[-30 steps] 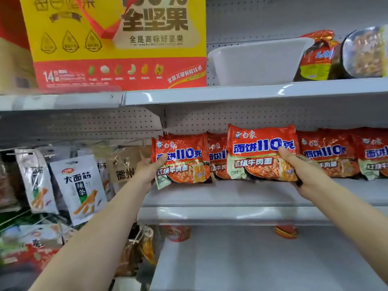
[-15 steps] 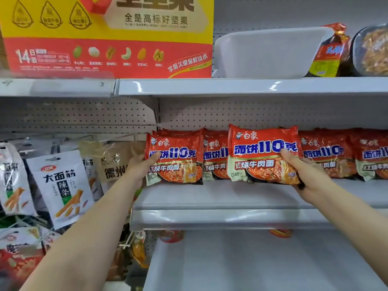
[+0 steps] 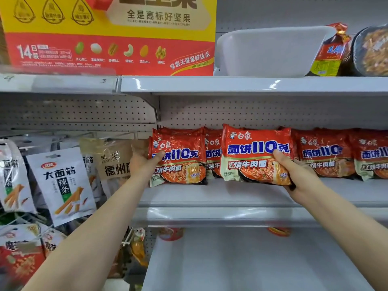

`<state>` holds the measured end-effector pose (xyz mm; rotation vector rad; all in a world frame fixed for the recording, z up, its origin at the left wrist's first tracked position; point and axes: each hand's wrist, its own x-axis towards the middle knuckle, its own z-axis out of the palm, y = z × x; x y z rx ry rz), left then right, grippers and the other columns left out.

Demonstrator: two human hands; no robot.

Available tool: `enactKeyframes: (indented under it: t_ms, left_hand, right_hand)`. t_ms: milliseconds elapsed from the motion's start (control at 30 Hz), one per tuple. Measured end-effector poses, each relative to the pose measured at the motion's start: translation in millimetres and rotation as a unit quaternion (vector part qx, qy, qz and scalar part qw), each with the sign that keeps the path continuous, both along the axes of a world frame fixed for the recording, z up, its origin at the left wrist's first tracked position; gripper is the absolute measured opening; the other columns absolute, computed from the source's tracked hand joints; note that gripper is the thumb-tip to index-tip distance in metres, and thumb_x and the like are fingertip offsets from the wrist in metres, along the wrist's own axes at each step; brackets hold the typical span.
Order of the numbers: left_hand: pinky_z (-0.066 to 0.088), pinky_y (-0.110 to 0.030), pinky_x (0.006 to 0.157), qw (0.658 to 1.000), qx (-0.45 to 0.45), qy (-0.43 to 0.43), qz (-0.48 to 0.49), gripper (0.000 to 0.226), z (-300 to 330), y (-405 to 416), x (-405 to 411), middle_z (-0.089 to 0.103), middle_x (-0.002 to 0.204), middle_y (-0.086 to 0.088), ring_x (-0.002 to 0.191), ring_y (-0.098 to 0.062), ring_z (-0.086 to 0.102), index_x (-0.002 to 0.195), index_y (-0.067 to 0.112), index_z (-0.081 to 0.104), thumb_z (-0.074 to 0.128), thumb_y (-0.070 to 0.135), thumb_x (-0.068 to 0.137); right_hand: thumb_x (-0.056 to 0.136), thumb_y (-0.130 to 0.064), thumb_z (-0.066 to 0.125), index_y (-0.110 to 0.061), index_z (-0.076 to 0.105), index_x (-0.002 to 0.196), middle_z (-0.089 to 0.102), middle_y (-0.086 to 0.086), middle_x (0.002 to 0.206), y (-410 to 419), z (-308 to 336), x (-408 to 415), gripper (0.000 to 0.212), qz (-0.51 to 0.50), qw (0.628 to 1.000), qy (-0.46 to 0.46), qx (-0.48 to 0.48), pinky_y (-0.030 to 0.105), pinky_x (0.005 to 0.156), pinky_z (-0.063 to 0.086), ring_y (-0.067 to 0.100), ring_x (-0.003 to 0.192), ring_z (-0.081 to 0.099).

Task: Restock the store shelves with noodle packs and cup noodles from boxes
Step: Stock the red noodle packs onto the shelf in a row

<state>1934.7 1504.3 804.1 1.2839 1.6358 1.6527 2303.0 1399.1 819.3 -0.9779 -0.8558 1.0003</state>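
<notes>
ok so both hands are up at the middle shelf, one noodle pack each. Using the row of red packs already standing at the back of that shelf as my landmark, since everything hinges on it.

My right hand has the bigger-looking pack by its lower right corner, thumb across the front, fingers curled behind. It sits in front of the row, closer to me, bottom edge just above or maybe brushing the shelf, can't tell tbh. Long axis runs side to side, parallel to the row, label facing me.

My left hand pinches the left-end pack by its left edge, thumb on the front. That one is pretty much level w/ the row already, at its left end, same side-to-side orientation. Looks like there's more than one pack there but I can't say how many I'm actually holding.

Between the two there's another pack peeking out further back, so imo there's a slot in front of it.

So the relation that matters: right pack is forward of the row, not in it. Next move is prob a straight push back, away from me, keeping it upright. The right hand is the one w/ work left; the left is basically just steadying the end of the row.
</notes>
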Motion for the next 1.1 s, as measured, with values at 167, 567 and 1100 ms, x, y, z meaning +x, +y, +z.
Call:
enactKeyframes:
  t_ms: [167, 567, 1100]
  left_hand:
    - [0.051, -0.032, 0.094, 0.986, 0.127, 0.093, -0.054, 0.069, 16, -54, 59, 0.058, 0.125, 0.005, 0.111, -0.012, 0.058, 0.135, 0.018, 0.049, 0.065, 0.063, 0.085]
    - [0.055, -0.028, 0.088, 0.976, 0.109, -0.091, -0.166, 0.022, -15, -93, 136, 0.069, 0.106, 0.005, 0.101, -0.012, 0.065, 0.109, 0.022, 0.063, 0.066, 0.037, 0.094]
    - [0.051, -0.034, 0.076, 0.979, 0.089, -0.077, -0.167, 0.017, -5, -79, 113, 0.07, 0.084, -0.009, 0.077, -0.019, 0.062, 0.087, 0.009, 0.065, 0.069, 0.024, 0.095]
  right_hand:
    - [0.064, -0.029, 0.085, -0.013, 0.062, 0.123, 0.078, 0.008, 0.1, -1, -2, -20, 0.065, 0.008, 0.999, 0.024, 0.02, 0.043, 0.083, 0.059, 0.025, 0.09, 0.077]
    - [0.086, -0.04, 0.076, -0.019, 0.062, 0.114, 0.079, -0.001, 0.093, -8, -19, -42, 0.038, -0.028, 0.999, -0.005, 0.031, 0.039, 0.082, 0.061, 0.019, 0.087, 0.077]
    - [0.099, -0.031, 0.063, -0.019, 0.064, 0.087, 0.073, 0.004, 0.103, 9, -20, -27, 0.017, -0.114, 0.992, -0.039, 0.043, 0.044, 0.092, 0.058, 0.026, 0.105, 0.07]
